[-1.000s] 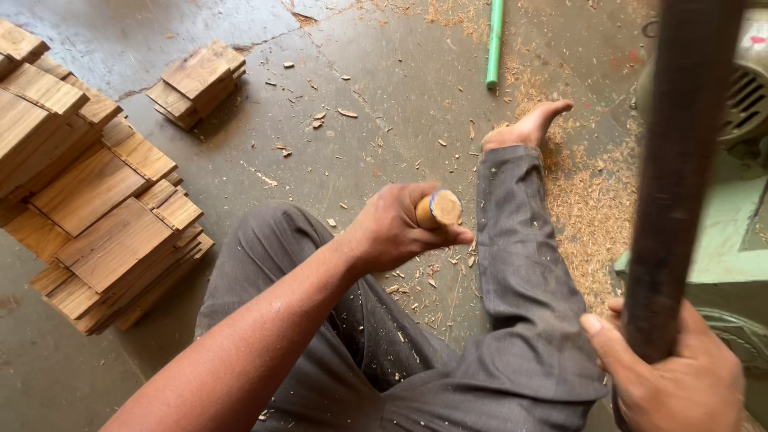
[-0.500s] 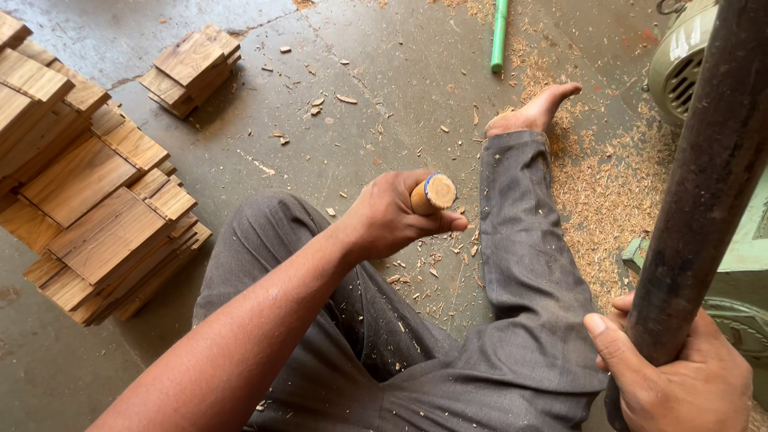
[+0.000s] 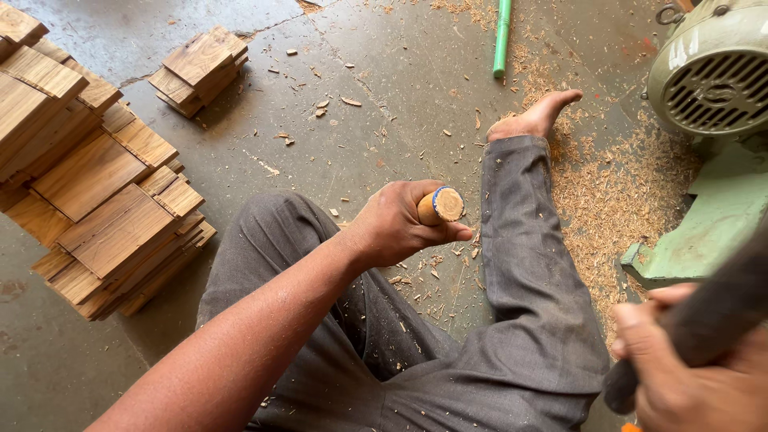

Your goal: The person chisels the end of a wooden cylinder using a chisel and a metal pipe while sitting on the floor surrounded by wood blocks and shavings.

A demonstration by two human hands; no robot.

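My left hand [image 3: 396, 224] is closed around a round wooden handle [image 3: 440, 205] whose blue-ringed end points up; the rest of that tool is hidden in my fist. It hovers above my lap, between my knees in grey trousers. At the lower right, my right hand [image 3: 692, 376] grips a thick dark rod [image 3: 712, 312] that runs up and out of the frame to the right, blurred. My bare foot [image 3: 534, 118] rests on the concrete floor among wood shavings.
Stacks of flat wooden pieces [image 3: 88, 176] stand at the left, with a smaller stack [image 3: 198, 70] further back. A green motor [image 3: 712, 76] on a green base [image 3: 696, 232] sits at the right. A green pipe [image 3: 502, 36] lies at the top. Sawdust covers the floor at the right.
The dark rod in my right hand has tilted from upright to leaning right, uncovering the motor. My left hand with the wooden handle has stayed nearly in place.
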